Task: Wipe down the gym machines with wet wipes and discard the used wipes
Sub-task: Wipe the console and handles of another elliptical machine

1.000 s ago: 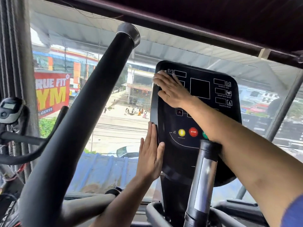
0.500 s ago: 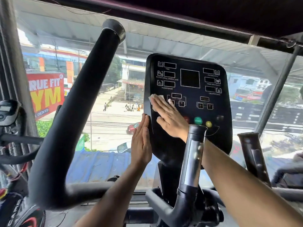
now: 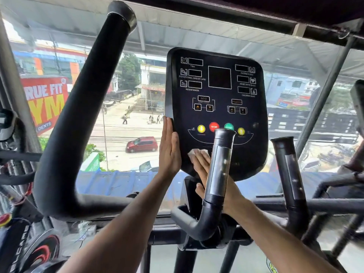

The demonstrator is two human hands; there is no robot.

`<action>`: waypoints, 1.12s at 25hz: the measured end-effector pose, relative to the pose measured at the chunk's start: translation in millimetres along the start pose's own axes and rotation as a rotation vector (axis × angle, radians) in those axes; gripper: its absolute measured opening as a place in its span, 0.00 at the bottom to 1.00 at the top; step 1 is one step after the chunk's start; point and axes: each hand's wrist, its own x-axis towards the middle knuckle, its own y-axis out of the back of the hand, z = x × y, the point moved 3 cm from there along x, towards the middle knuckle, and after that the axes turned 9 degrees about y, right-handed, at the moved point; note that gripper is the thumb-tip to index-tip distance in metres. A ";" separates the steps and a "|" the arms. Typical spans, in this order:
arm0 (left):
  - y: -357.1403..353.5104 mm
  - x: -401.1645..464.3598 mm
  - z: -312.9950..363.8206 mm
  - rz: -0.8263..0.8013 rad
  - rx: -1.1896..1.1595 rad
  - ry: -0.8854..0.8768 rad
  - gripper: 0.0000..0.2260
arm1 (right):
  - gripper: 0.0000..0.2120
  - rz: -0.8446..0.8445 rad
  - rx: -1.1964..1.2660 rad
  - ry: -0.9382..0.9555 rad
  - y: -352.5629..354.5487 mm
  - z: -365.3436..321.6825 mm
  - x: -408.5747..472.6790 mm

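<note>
We see the black console panel (image 3: 216,107) of a gym machine standing upright before a window, its displays dark and a row of yellow, red and green buttons (image 3: 214,127) across its lower part. Our left hand (image 3: 169,146) lies flat, fingers straight and together, against the panel's left edge, steadying it. Our right hand (image 3: 204,170) presses a white wet wipe (image 3: 194,153) with straight fingers onto the lower left of the panel face, just below the buttons (the wipe shows only as a crumpled edge past the fingertips). The two hands sit close beside each other but do not touch. A short grip handle (image 3: 219,166) with a metal sensor plate rises in front of the right hand and hides part of it; a second one (image 3: 288,170) stands to the right. A thick padded black handlebar (image 3: 82,107) sweeps up on the left.
</note>
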 end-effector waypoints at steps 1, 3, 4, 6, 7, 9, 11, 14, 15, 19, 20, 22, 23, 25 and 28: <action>-0.2 2.5 3.3 0.005 0.010 0.006 0.26 | 0.30 -0.022 0.015 -0.078 -3.8 1.6 -10.9; -2.0 7.4 8.6 0.026 0.036 0.015 0.26 | 0.34 -0.087 -0.064 -0.186 -15.1 23.3 -27.3; -3.3 8.1 9.5 0.039 0.049 0.017 0.26 | 0.37 -0.102 -0.084 -0.252 -21.6 34.1 -30.8; -4.8 7.8 10.0 0.056 0.051 0.011 0.26 | 0.36 -0.065 -0.103 -0.299 -28.9 33.9 -27.0; -4.7 7.2 9.2 0.057 0.050 0.006 0.26 | 0.34 0.007 -0.100 -0.249 -26.7 24.2 -18.8; -3.7 6.8 7.4 0.053 0.060 -0.010 0.28 | 0.28 0.082 0.020 -0.140 -14.6 14.8 12.7; -3.0 7.5 6.7 0.046 0.074 -0.021 0.30 | 0.27 0.063 0.110 -0.103 0.6 18.4 46.0; -3.3 8.2 5.2 0.044 0.100 -0.025 0.31 | 0.37 0.129 -0.031 -0.168 5.1 30.3 85.5; -3.1 7.3 6.1 0.054 0.116 -0.025 0.31 | 0.41 0.331 -0.078 -0.337 14.6 46.0 89.7; -3.4 5.1 8.6 0.072 0.164 -0.030 0.29 | 0.35 0.145 -0.078 -0.432 -5.1 92.9 49.0; -3.6 5.1 8.3 0.070 0.176 -0.023 0.29 | 0.35 0.111 -0.037 -0.541 -7.6 106.5 34.7; -3.5 5.3 8.5 0.060 0.195 -0.009 0.29 | 0.35 0.140 0.008 -0.783 -11.1 115.1 10.5; -2.7 5.0 9.4 0.059 0.205 -0.007 0.29 | 0.36 0.148 0.016 -0.860 -14.3 115.3 3.4; -2.1 4.1 11.6 0.054 0.225 -0.009 0.29 | 0.39 0.123 -0.005 -0.880 -21.4 99.7 -5.5; -1.1 2.1 15.0 0.047 0.257 -0.003 0.30 | 0.41 0.099 0.054 -0.704 -22.7 60.9 -3.0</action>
